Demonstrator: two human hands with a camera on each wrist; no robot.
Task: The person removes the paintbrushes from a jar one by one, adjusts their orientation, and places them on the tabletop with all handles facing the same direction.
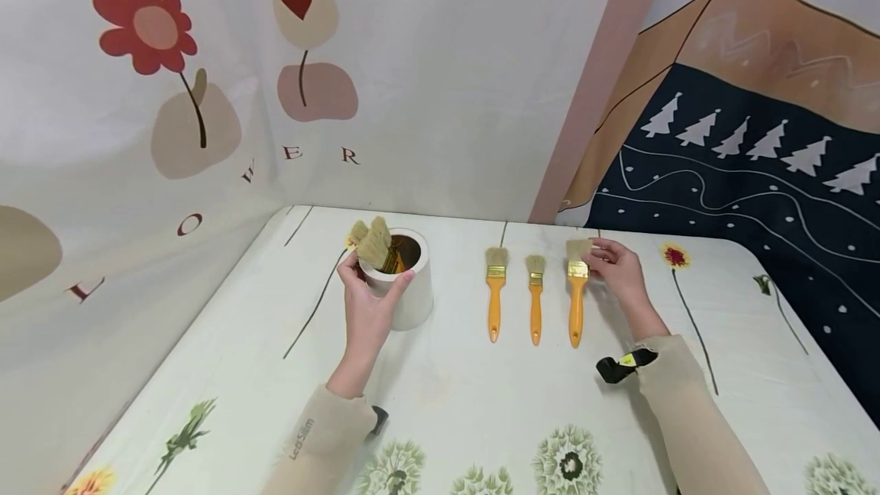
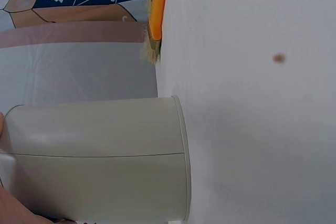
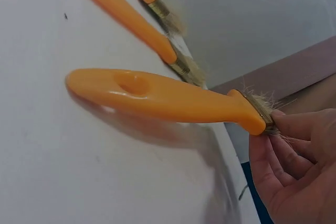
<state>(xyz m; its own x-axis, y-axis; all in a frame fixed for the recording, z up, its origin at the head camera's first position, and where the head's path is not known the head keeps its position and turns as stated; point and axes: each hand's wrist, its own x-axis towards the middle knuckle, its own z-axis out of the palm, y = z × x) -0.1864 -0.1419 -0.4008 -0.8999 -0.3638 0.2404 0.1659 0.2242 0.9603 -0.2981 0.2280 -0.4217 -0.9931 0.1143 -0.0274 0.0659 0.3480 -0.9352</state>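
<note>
A white cylindrical pot [image 1: 412, 300] stands at the back left of the table, with paintbrushes inside, bristles up [image 1: 375, 244]. My left hand [image 1: 367, 312] grips it near the rim, thumb at the front right and fingers on the left. In the left wrist view the smooth side of the pot [image 2: 94, 156] fills the lower left. To the right, three orange-handled paintbrushes lie in a row, bristles pointing away from me. My right hand [image 1: 619, 270] pinches the rightmost paintbrush [image 1: 576, 308] by its bristles. Its handle [image 3: 157, 95] extends over the table in the right wrist view.
The left paintbrush [image 1: 494, 304] and the smaller middle paintbrush [image 1: 535, 308] lie between my hands. A pale tablecloth [image 1: 454, 396] printed with flowers covers the table. Behind it hang a printed curtain [image 1: 447, 98] and a dark-and-brown patterned cloth [image 1: 729, 174].
</note>
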